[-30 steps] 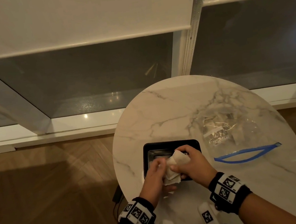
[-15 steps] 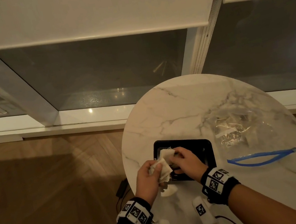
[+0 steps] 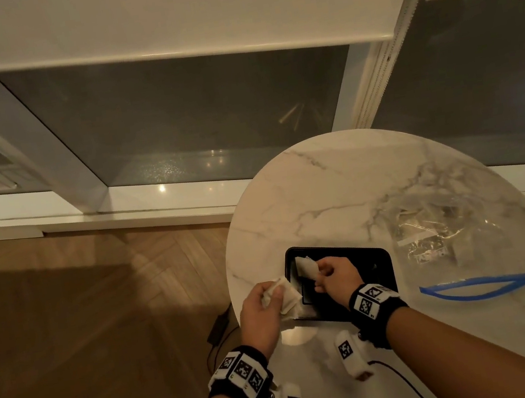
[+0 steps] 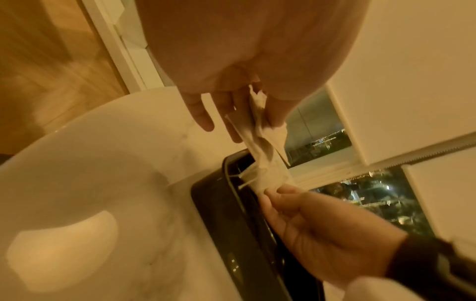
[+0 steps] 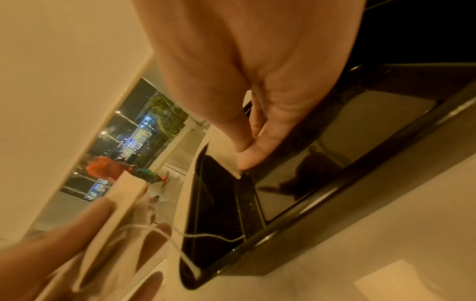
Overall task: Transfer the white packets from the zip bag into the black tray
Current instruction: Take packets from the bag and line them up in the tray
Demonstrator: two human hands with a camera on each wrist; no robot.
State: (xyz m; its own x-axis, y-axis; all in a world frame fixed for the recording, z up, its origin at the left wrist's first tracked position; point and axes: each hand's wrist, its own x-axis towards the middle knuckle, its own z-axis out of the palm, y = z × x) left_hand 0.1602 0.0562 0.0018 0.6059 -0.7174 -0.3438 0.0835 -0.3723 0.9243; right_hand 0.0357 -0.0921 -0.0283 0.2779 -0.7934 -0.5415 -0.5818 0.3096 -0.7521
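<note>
**Two hands, one packet going into the tray**

Two hands work at the near left edge of a round marble table [image 3: 339,193]. Your right hand [image 3: 337,276] hovers over the left end of the black tray [image 3: 380,257], thumb and fingers pinching one white packet [image 3: 307,266] by its corner. Your left hand [image 3: 261,311] is just off the tray's left rim, fingers curled around a small bunch of packets [image 3: 287,298]; the wrist views show at least two sheets there, with thin strings trailing from them, but the exact count is hidden by your fingers.

To finish this placement well, lower the pinched packet until it lies flat on the tray floor before you let go, and set it toward the left end so later ones have room. Watch the strings: one hangs across the tray's rim, and a snag could drag a packet back out. Keep the left bunch firmly held and clear of the edge of the table while the right hand releases.

Counting what shows: one tray, with no packet seen lying loose in it; one packet in the right hand; a bunch of at least two in the left. One clear zip bag [image 3: 438,233] with a blue seal strip [image 3: 484,284] lies open on the table to the right, well apart from the tray, and several pale packets seem to remain inside, too blurred to count.
</note>
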